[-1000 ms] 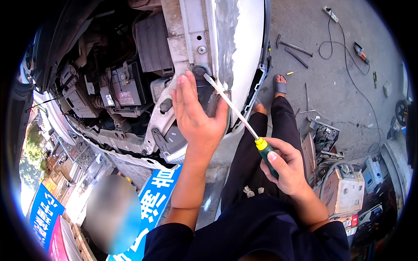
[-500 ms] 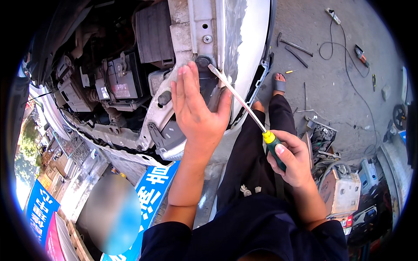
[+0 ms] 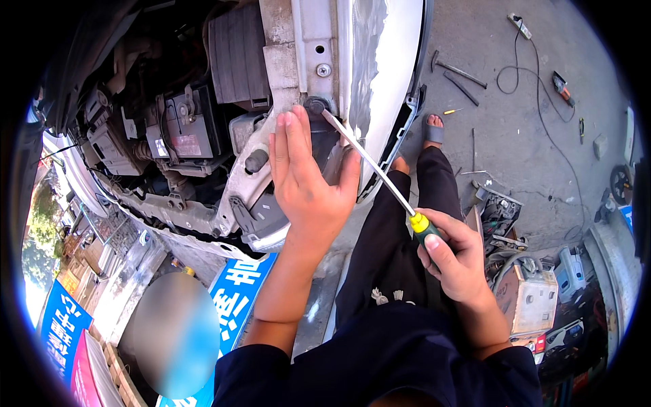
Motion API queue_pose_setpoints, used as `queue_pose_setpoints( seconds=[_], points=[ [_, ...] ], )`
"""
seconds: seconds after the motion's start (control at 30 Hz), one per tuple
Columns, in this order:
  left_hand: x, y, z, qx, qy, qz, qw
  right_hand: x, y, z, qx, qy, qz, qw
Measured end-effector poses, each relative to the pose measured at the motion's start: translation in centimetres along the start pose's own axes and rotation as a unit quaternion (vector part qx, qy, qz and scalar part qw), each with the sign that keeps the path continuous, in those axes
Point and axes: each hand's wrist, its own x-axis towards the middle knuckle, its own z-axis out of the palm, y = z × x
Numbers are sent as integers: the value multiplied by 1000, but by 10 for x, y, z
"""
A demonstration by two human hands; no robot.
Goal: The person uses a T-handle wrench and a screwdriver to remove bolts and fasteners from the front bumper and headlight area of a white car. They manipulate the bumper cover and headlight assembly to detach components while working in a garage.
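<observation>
A long screwdriver (image 3: 375, 166) with a yellow and green handle is gripped in my right hand (image 3: 456, 255). Its shaft slants up and left, and the tip meets or lies just beside a round black fastener (image 3: 317, 105) at the car's front corner. My left hand (image 3: 305, 166) is spread flat, fingers extended and thumb apart, over the dark headlight housing (image 3: 270, 209). Those fingertips lie just below the fastener, and nothing shows in that hand. Its palm side and what it touches are hidden.
The engine bay with a battery (image 3: 186, 125) fills the upper left. On the ground to the right lie a hammer (image 3: 462, 73), a small yellow screwdriver (image 3: 452, 111), an angle grinder (image 3: 562, 88) and a power strip (image 3: 519, 26). A boxy machine (image 3: 525, 298) stands at lower right.
The view has shifted slightly, so the car corner sits a little lower. Both hands keep nearly the same pose, and the screwdriver tip stays at the black fastener.
</observation>
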Motion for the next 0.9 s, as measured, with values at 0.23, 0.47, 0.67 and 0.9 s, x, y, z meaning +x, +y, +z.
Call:
queue_pose_setpoints(
  seconds=[0.23,0.47,0.67,0.9],
  points=[
    [0,-1,1,-6,5,1,1000,1,-17,4,-227,-6,-59,972],
    [1,1,1,-9,3,-5,1000,9,-36,-17,167,-63,156,971],
    [2,3,0,-7,5,-8,1000,17,-33,-21,-191,-25,-19,981],
    [2,5,0,-10,4,-13,1000,23,-24,-28,229,-61,187,953]
  ],
)
